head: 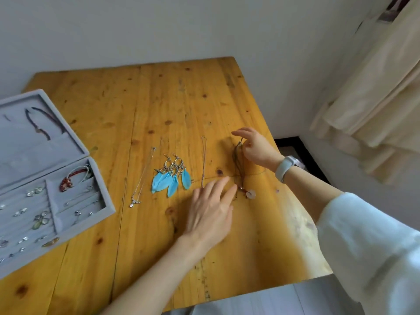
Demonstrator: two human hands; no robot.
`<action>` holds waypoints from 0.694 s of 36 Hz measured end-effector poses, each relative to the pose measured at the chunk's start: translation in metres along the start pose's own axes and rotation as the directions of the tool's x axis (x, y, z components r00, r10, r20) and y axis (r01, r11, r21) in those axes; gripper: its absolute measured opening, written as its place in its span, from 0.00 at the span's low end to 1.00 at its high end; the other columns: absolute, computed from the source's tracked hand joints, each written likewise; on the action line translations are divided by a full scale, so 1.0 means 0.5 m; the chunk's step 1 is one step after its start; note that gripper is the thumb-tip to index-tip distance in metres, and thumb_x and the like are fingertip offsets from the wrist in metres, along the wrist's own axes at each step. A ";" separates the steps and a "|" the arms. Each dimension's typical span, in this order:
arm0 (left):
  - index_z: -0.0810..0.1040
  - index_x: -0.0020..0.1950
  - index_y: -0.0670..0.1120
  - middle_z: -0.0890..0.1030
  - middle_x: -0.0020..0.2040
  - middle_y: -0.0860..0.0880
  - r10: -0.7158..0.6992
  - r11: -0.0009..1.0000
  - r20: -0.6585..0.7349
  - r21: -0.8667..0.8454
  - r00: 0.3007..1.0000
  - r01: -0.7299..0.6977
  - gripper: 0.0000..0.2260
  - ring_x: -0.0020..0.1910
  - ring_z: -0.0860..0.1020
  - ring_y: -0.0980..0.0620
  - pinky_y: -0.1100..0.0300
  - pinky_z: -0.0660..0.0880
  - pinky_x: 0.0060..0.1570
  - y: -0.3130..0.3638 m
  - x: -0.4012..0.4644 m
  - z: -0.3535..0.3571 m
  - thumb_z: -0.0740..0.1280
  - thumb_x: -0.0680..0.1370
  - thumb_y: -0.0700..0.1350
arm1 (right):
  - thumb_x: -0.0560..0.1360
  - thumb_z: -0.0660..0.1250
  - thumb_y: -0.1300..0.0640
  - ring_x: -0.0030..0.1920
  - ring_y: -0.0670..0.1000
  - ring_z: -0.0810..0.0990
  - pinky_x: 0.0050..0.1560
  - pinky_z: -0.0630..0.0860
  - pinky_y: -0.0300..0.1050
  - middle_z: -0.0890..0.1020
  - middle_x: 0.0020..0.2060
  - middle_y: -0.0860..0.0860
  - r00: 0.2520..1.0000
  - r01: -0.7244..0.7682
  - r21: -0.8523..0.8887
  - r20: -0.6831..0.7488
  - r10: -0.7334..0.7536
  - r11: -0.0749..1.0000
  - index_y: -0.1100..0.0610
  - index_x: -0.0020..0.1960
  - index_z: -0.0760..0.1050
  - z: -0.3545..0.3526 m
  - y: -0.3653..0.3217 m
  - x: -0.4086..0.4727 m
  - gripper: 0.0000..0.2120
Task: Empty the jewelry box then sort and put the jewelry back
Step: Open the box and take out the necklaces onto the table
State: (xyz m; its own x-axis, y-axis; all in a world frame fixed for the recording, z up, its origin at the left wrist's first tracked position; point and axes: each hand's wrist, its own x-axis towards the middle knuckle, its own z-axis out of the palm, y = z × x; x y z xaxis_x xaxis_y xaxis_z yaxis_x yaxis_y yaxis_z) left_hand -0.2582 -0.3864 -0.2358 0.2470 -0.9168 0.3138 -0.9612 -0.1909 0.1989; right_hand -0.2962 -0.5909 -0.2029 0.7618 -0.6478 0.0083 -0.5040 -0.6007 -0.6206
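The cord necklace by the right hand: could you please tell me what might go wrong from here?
1. The right hand pinches the cord necklace at its top while the left hand reaches for the pendant end; the loose cords might tangle.
2. The thin chain necklace lies close beside it and could get snagged or dragged.

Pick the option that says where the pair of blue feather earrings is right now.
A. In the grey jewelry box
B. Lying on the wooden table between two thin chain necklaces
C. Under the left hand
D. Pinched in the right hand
B: the blue feather earrings lie flat on the wooden table, with one thin chain necklace on their left and another on their right, untouched by either hand.
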 end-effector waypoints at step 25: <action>0.69 0.68 0.49 0.65 0.72 0.51 0.041 0.994 0.210 -0.111 0.977 -0.018 0.25 0.73 0.59 0.56 0.47 0.54 0.68 -0.070 -0.005 -0.009 0.49 0.76 0.58 | 0.81 0.45 0.53 0.75 0.45 0.42 0.74 0.37 0.51 0.45 0.75 0.46 0.927 0.323 -0.423 0.320 -0.195 0.847 0.51 0.76 0.44 0.074 0.022 0.028 0.24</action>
State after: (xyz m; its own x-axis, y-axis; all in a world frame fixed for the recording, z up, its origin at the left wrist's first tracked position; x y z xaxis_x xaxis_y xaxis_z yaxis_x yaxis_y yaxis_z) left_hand -0.2248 -0.3756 -0.2396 0.1764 -0.9770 0.1198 -0.9458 -0.1345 0.2955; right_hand -0.2761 -0.5893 -0.2390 0.9346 -0.3340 -0.1221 -0.3524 -0.9161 -0.1911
